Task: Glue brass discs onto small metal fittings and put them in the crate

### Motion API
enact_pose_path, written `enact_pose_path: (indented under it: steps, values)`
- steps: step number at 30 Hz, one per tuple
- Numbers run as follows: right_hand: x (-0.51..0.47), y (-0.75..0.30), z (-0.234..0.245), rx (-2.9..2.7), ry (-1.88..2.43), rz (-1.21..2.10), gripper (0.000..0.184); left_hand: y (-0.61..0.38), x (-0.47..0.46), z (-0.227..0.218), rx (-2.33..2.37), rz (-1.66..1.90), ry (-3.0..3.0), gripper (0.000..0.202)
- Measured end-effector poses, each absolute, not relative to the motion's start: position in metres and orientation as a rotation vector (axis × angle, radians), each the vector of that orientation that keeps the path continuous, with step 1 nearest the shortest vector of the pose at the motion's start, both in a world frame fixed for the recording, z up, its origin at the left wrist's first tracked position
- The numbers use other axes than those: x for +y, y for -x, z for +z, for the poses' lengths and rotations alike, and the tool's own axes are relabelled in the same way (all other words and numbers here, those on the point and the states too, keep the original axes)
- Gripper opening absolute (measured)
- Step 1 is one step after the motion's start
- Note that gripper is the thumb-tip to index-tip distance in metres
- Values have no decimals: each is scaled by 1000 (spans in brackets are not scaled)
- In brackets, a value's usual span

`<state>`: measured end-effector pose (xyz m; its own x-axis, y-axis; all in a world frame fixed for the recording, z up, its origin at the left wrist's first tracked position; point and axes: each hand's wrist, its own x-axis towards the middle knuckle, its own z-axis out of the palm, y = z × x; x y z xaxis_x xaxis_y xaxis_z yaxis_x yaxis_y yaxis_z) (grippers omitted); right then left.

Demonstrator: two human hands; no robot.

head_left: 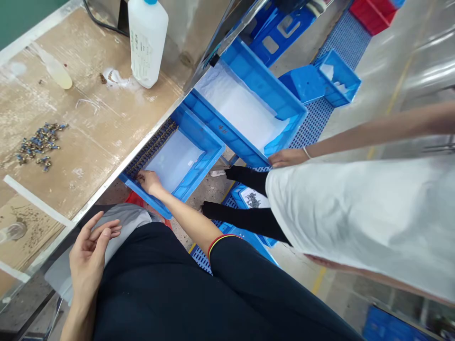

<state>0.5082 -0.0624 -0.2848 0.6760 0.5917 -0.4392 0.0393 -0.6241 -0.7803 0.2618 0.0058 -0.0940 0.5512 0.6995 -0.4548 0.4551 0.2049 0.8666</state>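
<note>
My right hand [148, 182] reaches into a blue plastic bin [209, 142] beside the bench edge. Its fingers are bent together at the near end of the rows of small brass-coloured parts [152, 147]; what they hold, if anything, is hidden. White paper [177, 158] lines the rest of that bin. My left hand [88, 253] hovers over my lap, by the bench's front edge, fingers apart and nothing in them. On the bench lies a loose pile of small brass and blue parts [39, 144].
A white bottle [147, 45], a dropper bottle [55, 68] and a small clear cup [16, 231] are on the workbench [99, 156]. A co-worker in a white shirt [348, 213] stands at right, one hand at a larger paper-lined blue bin [220, 125]. Blue crates [337, 80] stand beyond.
</note>
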Motion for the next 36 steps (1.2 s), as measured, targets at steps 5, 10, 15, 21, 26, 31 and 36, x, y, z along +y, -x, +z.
enact_pose_path:
  steps: [5, 10, 15, 21, 26, 31, 36]
  values:
    - [-70, -506, -280, -527, 2070, 769, 15, -252, 8, -100, 1052, 227, -1367, 69]
    - [-96, -507, -253, -549, 1968, 420, 25, -241, 7, -107, 1013, 263, -1277, 67]
    - [-91, -509, -188, -579, 1788, 99, 36, -228, 7, -113, 1019, 314, -1220, 64]
    - [15, -492, -122, -1159, 1707, 364, 15, -204, 3, -107, 959, 377, -1230, 53]
    - [96, -479, -99, -1451, 2111, 443, 28, -164, -5, -91, 1044, 593, -1409, 40]
    - [107, -457, -78, -1578, 2365, 518, 28, -112, -15, -67, 1211, 1121, -1736, 37]
    - [125, -467, -97, -1508, 2448, 612, 12, -35, 13, -51, 1683, 1527, -1741, 24]
